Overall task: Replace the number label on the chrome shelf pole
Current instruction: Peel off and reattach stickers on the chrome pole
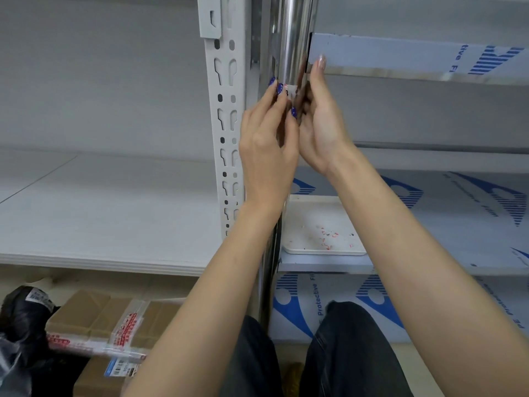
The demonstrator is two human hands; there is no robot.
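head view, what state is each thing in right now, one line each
number label: on the chrome pole, partly covered by fingertips
chrome pole: upright, both hands on it
left hand: fingertips pressed on the label
right hand: wrapped round the pole's right side, one finger raised
white tray: flat on the lower shelf, with red and black scraps on it
cardboard boxes: on the floor, closed
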